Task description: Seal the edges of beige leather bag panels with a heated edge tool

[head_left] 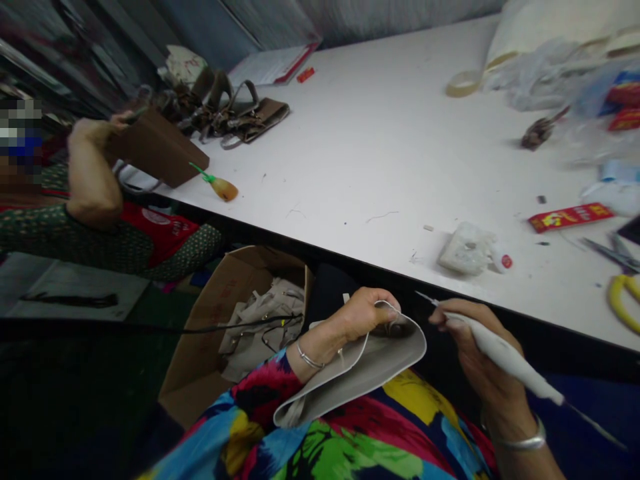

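A light grey bag (367, 370) lies over my lap with its mouth open, and my left hand (367, 312) is closed on its upper rim, the thumb hidden partly inside. Just right of the bag, my right hand (483, 347) holds a white pen-like tool (507, 357) between thumb and fingers. The tool's thin metal tip points left toward the bag without touching it, and a cord trails from its rear end. The table (350, 167) edge is just beyond both hands.
A cardboard box (225, 293) with grey bags stands left of my lap. On the table are a wax-like block (466, 249), scissors (623, 263), a tape roll (463, 85), an orange bottle (223, 188) and brown bags (265, 119). Another person at left handles a brown bag (160, 147).
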Demonstrator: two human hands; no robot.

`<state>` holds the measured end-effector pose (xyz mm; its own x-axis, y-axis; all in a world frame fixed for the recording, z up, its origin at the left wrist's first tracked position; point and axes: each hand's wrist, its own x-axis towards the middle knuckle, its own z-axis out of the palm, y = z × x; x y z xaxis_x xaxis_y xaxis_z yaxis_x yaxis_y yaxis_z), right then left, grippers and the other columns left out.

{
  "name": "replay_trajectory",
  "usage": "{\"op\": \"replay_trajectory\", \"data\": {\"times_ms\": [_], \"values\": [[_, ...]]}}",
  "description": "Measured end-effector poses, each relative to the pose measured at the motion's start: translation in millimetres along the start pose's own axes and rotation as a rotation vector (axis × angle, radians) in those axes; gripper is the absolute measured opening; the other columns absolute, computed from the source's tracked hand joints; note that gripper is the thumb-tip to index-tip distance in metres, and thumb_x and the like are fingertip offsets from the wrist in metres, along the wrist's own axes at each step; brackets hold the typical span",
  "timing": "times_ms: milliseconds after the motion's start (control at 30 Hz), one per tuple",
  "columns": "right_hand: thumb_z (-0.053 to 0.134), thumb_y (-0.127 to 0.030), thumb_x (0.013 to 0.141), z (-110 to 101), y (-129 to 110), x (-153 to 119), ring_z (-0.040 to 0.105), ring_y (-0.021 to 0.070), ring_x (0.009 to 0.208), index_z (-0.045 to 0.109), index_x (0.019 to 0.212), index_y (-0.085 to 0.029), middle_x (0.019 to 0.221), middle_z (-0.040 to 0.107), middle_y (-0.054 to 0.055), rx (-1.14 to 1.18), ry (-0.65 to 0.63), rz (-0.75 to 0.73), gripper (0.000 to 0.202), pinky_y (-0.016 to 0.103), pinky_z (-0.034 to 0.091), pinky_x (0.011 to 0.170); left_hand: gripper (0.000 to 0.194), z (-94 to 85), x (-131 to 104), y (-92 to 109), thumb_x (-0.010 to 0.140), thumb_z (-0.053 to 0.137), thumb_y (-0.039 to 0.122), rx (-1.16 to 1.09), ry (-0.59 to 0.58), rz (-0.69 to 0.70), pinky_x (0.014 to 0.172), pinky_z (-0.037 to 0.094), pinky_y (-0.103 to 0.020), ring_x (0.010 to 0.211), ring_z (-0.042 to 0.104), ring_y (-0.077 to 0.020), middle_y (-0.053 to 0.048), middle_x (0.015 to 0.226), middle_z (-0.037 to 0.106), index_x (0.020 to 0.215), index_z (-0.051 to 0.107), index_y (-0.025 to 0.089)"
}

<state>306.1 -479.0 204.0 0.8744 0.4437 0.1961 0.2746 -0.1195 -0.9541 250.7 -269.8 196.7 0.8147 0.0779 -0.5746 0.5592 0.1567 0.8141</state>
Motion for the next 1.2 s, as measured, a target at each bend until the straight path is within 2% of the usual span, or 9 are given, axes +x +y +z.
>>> {"op": "replay_trajectory", "data": {"times_ms": [67, 133, 233, 333, 467, 600, 867, 1033, 1200], "values": [[0.064, -0.046, 0.103, 7, 9, -6, 0.075, 0.0199, 0.081, 0.068, 0.124, -0.024, 0.101, 0.078, 0.006, 0.128, 0.050, 0.146, 0.031, 0.032, 0.063, 0.077, 0.010, 0.2, -3, 0, 0.070, 0.074, 0.018, 0.050, 0.005, 0.038, 0.069, 0.044, -0.024, 0.068, 0.058, -0.0111, -0.001, 0.071, 0.068, 0.078, 0.071, 0.012], [0.064, -0.052, 0.102, 15, 15, -11, 0.078, 0.0229, 0.084, 0.064, 0.131, -0.024, 0.105, 0.079, 0.008, 0.219, 0.035, 0.249, 0.041, 0.037, 0.065, 0.081, 0.008, 0.0, -6, 0, 0.073, 0.072, 0.018, 0.101, -0.001, 0.090, 0.072, 0.046, -0.024, 0.071, 0.059, -0.0118, -0.002, 0.074, 0.069, 0.078, 0.072, 0.013], [0.065, -0.056, 0.101, 24, 16, -15, 0.078, 0.0248, 0.087, 0.064, 0.128, -0.023, 0.105, 0.079, 0.009, 0.241, 0.059, 0.328, 0.042, 0.039, 0.065, 0.085, 0.007, -0.8, -9, -2, 0.075, 0.071, 0.017, 0.160, 0.009, 0.146, 0.076, 0.047, -0.025, 0.075, 0.061, -0.0129, -0.003, 0.079, 0.071, 0.080, 0.073, 0.013], [0.066, -0.057, 0.099, 29, 6, -16, 0.078, 0.0240, 0.088, 0.067, 0.116, -0.023, 0.101, 0.079, 0.008, 0.149, 0.058, 0.365, 0.039, 0.032, 0.064, 0.078, 0.009, -1.2, -10, -5, 0.077, 0.070, 0.018, 0.201, 0.022, 0.170, 0.077, 0.048, -0.025, 0.077, 0.061, -0.0133, -0.003, 0.081, 0.072, 0.084, 0.074, 0.013], [0.070, -0.057, 0.095, 33, -8, -16, 0.073, 0.0196, 0.082, 0.070, 0.102, -0.022, 0.097, 0.076, 0.005, -0.069, 0.030, 0.299, 0.036, 0.023, 0.055, 0.061, 0.010, -2.1, -14, -6, 0.080, 0.071, 0.018, 0.218, 0.003, 0.215, 0.077, 0.047, -0.024, 0.079, 0.061, -0.0126, -0.002, 0.082, 0.070, 0.088, 0.071, 0.014], [0.074, -0.056, 0.092, 37, -14, -18, 0.072, 0.0198, 0.086, 0.066, 0.105, -0.022, 0.098, 0.075, 0.005, -0.057, -0.006, 0.230, 0.037, 0.024, 0.058, 0.071, 0.022, -4.3, -19, -5, 0.079, 0.075, 0.019, 0.160, -0.011, 0.305, 0.076, 0.046, -0.022, 0.081, 0.059, -0.0114, 0.000, 0.088, 0.066, 0.098, 0.063, 0.016], [0.074, -0.060, 0.090, 47, -24, -20, 0.069, 0.0177, 0.073, 0.065, 0.101, -0.022, 0.088, 0.073, 0.003, -0.153, -0.037, 0.125, 0.040, 0.023, 0.054, 0.061, 0.037, -7.2, -25, -9, 0.074, 0.076, 0.012, 0.098, -0.051, 0.306, 0.080, 0.046, -0.024, 0.084, 0.062, -0.0123, 0.001, 0.088, 0.066, 0.107, 0.060, 0.017], [0.068, -0.053, 0.096, 55, -29, -29, 0.073, 0.0177, 0.074, 0.064, 0.102, -0.023, 0.095, 0.077, 0.005, -0.181, 0.021, 0.014, 0.031, 0.022, 0.055, 0.060, 0.037, -15.9, -36, -3, 0.075, 0.082, 0.019, 0.078, -0.198, 0.387, 0.087, 0.047, -0.027, 0.090, 0.064, -0.0139, -0.002, 0.095, 0.068, 0.109, 0.067, 0.016], [0.073, -0.051, 0.095, 42, -46, -55, 0.074, 0.0205, 0.079, 0.064, 0.104, -0.023, 0.098, 0.076, 0.006, -0.287, 0.239, -0.080, 0.030, 0.027, 0.058, 0.069, 0.073, -31.1, -53, 11, 0.081, 0.082, 0.057, -0.140, -0.538, 0.443, 0.104, 0.046, -0.034, 0.114, 0.065, -0.0199, -0.011, 0.120, 0.069, 0.140, 0.061, 0.021]]}}
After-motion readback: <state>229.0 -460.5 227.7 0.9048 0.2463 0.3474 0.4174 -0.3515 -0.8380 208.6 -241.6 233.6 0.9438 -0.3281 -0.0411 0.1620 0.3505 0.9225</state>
